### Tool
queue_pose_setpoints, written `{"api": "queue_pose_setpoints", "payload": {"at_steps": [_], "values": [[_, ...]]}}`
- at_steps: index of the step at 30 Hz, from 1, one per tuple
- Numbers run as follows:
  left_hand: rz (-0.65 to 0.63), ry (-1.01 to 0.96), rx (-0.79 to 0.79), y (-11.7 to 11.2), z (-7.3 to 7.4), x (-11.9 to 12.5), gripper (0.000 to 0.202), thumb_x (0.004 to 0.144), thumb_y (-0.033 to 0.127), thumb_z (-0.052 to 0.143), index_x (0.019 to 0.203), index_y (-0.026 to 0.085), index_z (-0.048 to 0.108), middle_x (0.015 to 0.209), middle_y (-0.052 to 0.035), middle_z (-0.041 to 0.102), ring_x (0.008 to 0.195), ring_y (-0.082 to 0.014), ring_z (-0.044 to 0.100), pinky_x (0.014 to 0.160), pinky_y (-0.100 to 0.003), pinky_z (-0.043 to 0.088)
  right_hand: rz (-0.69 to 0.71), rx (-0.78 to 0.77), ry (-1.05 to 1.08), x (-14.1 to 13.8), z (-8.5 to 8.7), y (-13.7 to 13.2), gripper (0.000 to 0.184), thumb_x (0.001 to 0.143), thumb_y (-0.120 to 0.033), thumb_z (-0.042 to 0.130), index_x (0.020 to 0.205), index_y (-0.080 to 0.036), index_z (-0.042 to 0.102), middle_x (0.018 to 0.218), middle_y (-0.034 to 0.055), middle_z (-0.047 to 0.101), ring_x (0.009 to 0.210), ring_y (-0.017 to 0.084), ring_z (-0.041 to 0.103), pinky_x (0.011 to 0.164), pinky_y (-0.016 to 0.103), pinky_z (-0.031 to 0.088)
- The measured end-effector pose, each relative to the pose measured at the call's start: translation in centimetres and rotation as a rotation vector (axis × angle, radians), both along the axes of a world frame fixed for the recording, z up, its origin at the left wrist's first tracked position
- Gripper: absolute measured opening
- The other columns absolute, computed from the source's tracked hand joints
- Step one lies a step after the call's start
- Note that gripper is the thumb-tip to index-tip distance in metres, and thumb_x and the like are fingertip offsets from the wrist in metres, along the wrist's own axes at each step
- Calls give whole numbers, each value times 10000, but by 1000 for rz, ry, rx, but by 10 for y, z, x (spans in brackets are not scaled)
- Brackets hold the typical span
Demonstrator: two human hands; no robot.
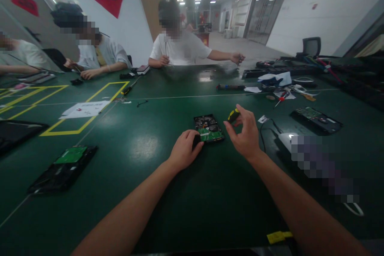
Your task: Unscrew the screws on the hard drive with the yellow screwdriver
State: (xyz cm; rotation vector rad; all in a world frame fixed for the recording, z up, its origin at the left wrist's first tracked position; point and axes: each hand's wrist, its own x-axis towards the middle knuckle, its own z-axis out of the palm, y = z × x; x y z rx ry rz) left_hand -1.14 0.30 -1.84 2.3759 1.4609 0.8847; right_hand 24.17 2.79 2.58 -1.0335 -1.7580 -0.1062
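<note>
A hard drive (208,128) with a green circuit board lies on the green table in front of me. My left hand (185,149) grips its near left corner, fingers on top and thumb in front. A dark patch shows between thumb and fingers; its detail is unclear. Just right of the drive, my right hand (245,134) holds a black and yellow screwdriver (233,116) by the handle between thumb and fingers. It is raised off the table and tilted; I cannot make out its shaft.
Other dark devices with green boards lie left (70,155) and right (316,120). A partly blurred pale object (286,141) with a cord is beside my right forearm. Tools, including a red screwdriver (282,97), and cloth are at back right. Several people sit across the table.
</note>
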Motion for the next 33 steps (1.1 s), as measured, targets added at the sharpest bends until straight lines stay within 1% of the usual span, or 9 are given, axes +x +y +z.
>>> {"api": "queue_pose_setpoints", "payload": {"at_steps": [6,9,12,17,19,23,26,29,33], "values": [[-5,-5,2,0,1,0,285,970,330,602,1235,238,552,1227,-104,623,1172,-280,597,1003,-482,517,42,-30,-6,-2,1,-2,723,939,-188,580,1582,-330,282,1321,107,549,941,226,652,904,491,609],[-4,-6,8,-1,1,0,285,973,336,602,1237,242,552,1234,-103,620,1170,-282,599,997,-487,520,27,-17,-9,-2,1,-2,721,923,-193,615,1563,-352,322,1289,95,552,943,232,644,850,478,624],[0,-10,14,-1,1,0,273,974,336,602,1228,245,558,1228,-98,622,1157,-277,605,992,-481,523,16,5,-15,0,2,-2,722,904,-203,656,1544,-349,357,1264,95,554,984,250,634,799,464,631],[-11,-13,8,0,1,0,269,972,320,603,1227,245,562,1214,-95,624,1149,-272,608,995,-479,523,29,-26,-8,-1,1,-2,719,925,-178,596,1572,-333,321,1323,106,544,1032,257,636,910,500,608],[-7,-13,3,0,1,0,268,969,318,606,1223,244,566,1227,-99,613,1152,-271,608,997,-482,525,28,-28,-1,-1,0,-1,716,930,-178,592,1573,-334,317,1319,106,544,1016,253,641,902,497,611],[2,-42,24,-1,1,0,263,965,316,608,1217,243,585,1307,-117,557,1181,-270,606,1006,-473,534,-11,10,4,0,1,-1,738,914,-202,648,1560,-353,324,1262,94,553,947,235,635,816,466,626],[-18,-58,46,-1,1,-1,266,959,307,618,1218,250,603,1325,-116,545,1206,-272,598,1018,-472,535,-16,34,-9,1,1,-1,740,902,-206,671,1548,-365,347,1251,89,558,955,239,631,787,451,625],[-45,-53,72,-2,2,-1,271,959,295,620,1227,252,622,1327,-117,552,1228,-274,588,1035,-471,529,8,14,-8,0,1,-2,747,914,-182,632,1570,-358,322,1283,99,548,962,238,641,826,465,622],[-51,-42,92,-2,2,-1,254,970,298,605,1216,250,645,1329,-118,558,1245,-275,579,1043,-471,526,15,-3,-4,-1,1,-2,754,931,-165,584,1596,-343,278,1291,103,549,959,233,646,872,479,610]]}}
